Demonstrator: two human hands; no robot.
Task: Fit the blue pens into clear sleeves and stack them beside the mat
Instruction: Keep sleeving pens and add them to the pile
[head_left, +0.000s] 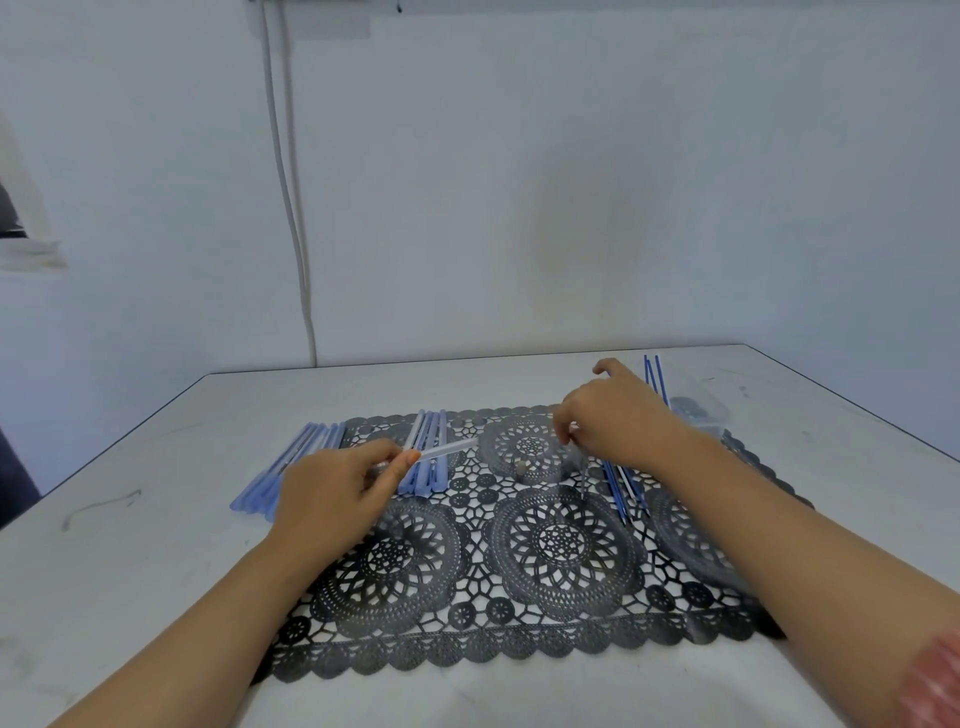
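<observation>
Clear sleeve (449, 448): my left hand (327, 493) pinched its near end over the mat's (519, 649) far-left part. My right hand (618, 423) was curled beside loose blue pens (621, 480) near the mat's right edge; what it held, I could not tell. Sleeved stack (291, 467): lay on the tabletop (130, 597) at the mat's left edge. Handling, I judged: keep the sleeve level, feed straight.

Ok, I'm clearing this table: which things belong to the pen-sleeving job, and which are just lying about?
Job: clear plastic sleeve, held by the left hand; thin blue pens; stack of pale-blue sleeved pens; black lace mat.
Lying about: clear plastic tub, contents unclear; white wall cable.
</observation>
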